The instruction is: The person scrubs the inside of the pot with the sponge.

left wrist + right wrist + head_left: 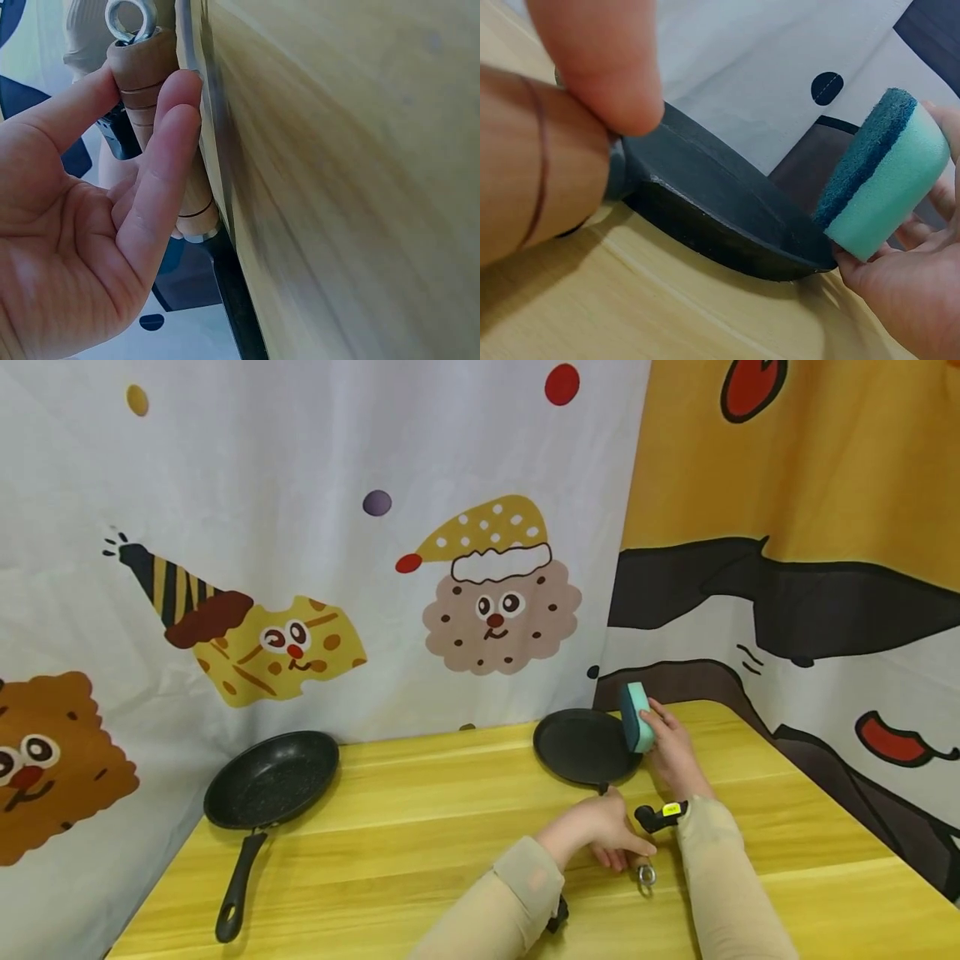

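My right hand (672, 758) holds a teal sponge (637, 718) with a dark blue scouring side, thumb and fingers at its edges. In the right wrist view the sponge's scouring face leans toward the rim of a shallow black flat pan (720, 202). That pan (577, 745) lies at the back right of the table. Its wooden handle (196, 187) points toward me and ends in a metal ring (646, 875). The thumb and fingers of my left hand (600, 827) pinch this handle near its ring end, as the left wrist view shows.
A deeper black frying pan (273, 781) stands at the left of the wooden table (420, 843), its black handle (242, 885) toward me. Behind the table hangs a white curtain (315, 460) with cartoon prints; a patterned cloth (825, 502) hangs at the right.
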Demonstrator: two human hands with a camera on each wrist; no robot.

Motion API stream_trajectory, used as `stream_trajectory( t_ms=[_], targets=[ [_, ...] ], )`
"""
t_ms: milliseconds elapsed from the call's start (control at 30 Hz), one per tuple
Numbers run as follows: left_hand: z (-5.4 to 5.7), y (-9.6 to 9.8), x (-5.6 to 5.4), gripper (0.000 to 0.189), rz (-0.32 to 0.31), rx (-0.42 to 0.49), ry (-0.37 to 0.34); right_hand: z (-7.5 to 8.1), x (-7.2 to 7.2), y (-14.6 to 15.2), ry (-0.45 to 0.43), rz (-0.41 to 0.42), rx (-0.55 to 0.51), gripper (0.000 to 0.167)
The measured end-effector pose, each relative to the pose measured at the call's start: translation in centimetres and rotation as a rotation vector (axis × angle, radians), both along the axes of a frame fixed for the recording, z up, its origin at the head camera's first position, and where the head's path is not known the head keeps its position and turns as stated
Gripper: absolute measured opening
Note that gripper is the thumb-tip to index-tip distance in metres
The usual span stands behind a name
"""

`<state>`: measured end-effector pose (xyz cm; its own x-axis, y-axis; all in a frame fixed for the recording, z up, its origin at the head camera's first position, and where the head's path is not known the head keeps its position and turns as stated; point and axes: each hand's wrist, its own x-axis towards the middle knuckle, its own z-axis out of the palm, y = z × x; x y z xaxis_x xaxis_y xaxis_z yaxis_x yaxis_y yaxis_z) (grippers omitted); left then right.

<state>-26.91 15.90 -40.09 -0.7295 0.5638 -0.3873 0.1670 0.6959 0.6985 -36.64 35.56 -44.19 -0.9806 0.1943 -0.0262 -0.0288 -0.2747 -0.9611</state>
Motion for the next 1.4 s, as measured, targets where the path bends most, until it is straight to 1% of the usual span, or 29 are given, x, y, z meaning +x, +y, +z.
stream_trajectory(
  t_ms=[133, 200, 233, 300, 367, 467, 533, 667, 733, 833, 900, 1067, 1200, 1300, 1400],
  targets=[
    [0.1, -0.1, -0.1, 0.103, 0.005, 0.006, -0.001, 0.3, 0.1, 0.0, 0.014, 0.016, -0.006, 0.07],
    [0.0, -0.1, -0.3, 0.1, 0.008, 0.014, 0.009, 0.5, 0.2, 0.0, 0.02, 0.024, -0.015, 0.071],
    [-0.1, -0.2, -0.4, 0.096, 0.012, 0.024, 0.011, 0.6, 0.3, 0.0, 0.021, 0.027, -0.02, 0.071],
    [-0.3, -0.6, -0.7, 0.082, 0.019, 0.053, 0.028, 0.8, 0.4, 0.0, 0.022, 0.026, -0.027, 0.071],
    [-0.3, -1.1, -1.0, 0.075, 0.022, 0.103, 0.046, 1.1, 0.5, -0.1, 0.02, 0.019, -0.022, 0.07],
    [0.0, -2.5, -1.3, 0.072, 0.006, 0.186, 0.066, 1.6, 0.6, -0.4, 0.037, 0.025, 0.006, 0.069],
    [0.4, -3.5, -1.5, 0.077, -0.011, 0.212, 0.088, 2.0, 0.6, -0.6, 0.062, 0.043, 0.026, 0.067],
    [1.2, -5.9, -1.6, 0.069, -0.027, 0.196, 0.142, 3.3, 0.5, -1.3, 0.118, 0.085, 0.068, 0.065],
    [1.3, -7.3, -1.7, 0.065, -0.028, 0.2, 0.155, 4.1, 0.6, -1.9, 0.137, 0.095, 0.103, 0.065],
    [1.1, -9.8, -1.6, 0.06, -0.024, 0.225, 0.16, 5.4, 1.0, -2.7, 0.155, 0.109, 0.152, 0.064],
    [0.9, -11.6, -1.3, 0.057, -0.021, 0.241, 0.161, 6.0, 1.5, -3.3, 0.166, 0.124, 0.181, 0.062],
    [1.2, -17.7, -0.8, 0.054, 0.036, 0.241, 0.178, 8.0, 2.4, -5.4, 0.203, 0.207, 0.191, 0.055],
    [2.2, -23.0, -0.6, 0.054, 0.086, 0.235, 0.219, 9.5, 3.2, -7.2, 0.242, 0.316, 0.191, 0.049],
    [3.0, -27.2, -0.1, 0.056, 0.135, 0.23, 0.239, 10.0, 3.7, -8.9, 0.269, 0.417, 0.166, 0.043],
    [3.9, -31.2, 0.5, 0.057, 0.204, 0.203, 0.269, 10.1, 3.8, -10.6, 0.28, 0.499, 0.15, 0.043]
  ],
)
